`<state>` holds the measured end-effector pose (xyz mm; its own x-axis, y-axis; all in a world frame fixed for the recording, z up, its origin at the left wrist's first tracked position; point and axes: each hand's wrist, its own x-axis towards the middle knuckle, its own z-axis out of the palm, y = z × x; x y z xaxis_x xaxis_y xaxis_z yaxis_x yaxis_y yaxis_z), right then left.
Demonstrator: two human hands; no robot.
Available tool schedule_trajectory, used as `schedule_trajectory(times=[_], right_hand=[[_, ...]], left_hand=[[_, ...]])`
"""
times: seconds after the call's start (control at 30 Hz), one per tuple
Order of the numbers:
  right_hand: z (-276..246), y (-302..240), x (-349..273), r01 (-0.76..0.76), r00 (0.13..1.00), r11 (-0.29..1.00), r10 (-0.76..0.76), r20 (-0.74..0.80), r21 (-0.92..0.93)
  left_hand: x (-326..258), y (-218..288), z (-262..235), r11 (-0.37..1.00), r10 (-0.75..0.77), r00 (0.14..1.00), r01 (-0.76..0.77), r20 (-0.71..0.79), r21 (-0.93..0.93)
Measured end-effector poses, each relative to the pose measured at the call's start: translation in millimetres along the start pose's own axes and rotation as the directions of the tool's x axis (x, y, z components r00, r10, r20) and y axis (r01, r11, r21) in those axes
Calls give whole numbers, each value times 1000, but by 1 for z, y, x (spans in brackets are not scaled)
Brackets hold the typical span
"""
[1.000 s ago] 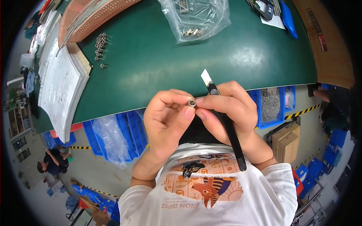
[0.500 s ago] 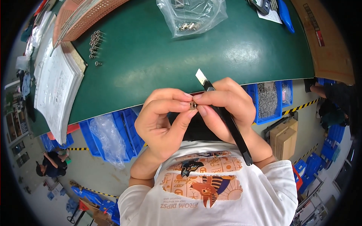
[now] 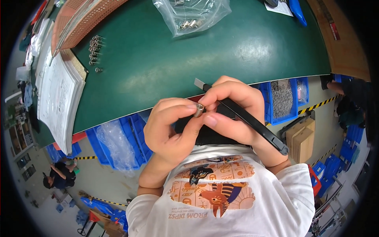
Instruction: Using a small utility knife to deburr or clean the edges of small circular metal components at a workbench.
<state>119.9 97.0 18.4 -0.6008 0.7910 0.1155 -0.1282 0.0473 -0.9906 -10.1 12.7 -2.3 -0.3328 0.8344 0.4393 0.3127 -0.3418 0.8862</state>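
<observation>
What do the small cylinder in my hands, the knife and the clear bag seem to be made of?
Cylinder: probably metal, smooth and shiny, going by its silvery glint.
Knife handle: likely plastic, black with a soft sheen; blade: grey and flat, so probably steel.
Bag: thin, glossy plastic film, see-through with creases and highlights.

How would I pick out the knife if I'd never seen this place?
Find the near edge of the green table, then the right hand seen against it. The knife slants across that hand: long and black with a bare blade, unlike the short silvery cylinder in the left hand.
</observation>
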Motion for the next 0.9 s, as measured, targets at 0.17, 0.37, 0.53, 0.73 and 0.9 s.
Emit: schedule_trajectory(times=[0.17,0.37,0.53,0.73,0.9], right_hand=[[-1,-1,0,-46,999,996,47,-7,75],[-4,-4,-4,24,1000,998,-24,4,-62],[-4,-1,3,240,969,946,-246,1,-217],[-8,-1,4,327,942,889,-335,32,-322],[-12,-5,5,375,922,856,-385,44,-355]], left_hand=[[1,4,3,969,-85,993,100,78,-224],[1,4,4,538,-383,884,449,268,-713],[5,10,5,169,-494,760,560,422,-811],[4,9,5,136,-536,717,594,446,-793],[3,11,7,203,-569,711,609,414,-767]])
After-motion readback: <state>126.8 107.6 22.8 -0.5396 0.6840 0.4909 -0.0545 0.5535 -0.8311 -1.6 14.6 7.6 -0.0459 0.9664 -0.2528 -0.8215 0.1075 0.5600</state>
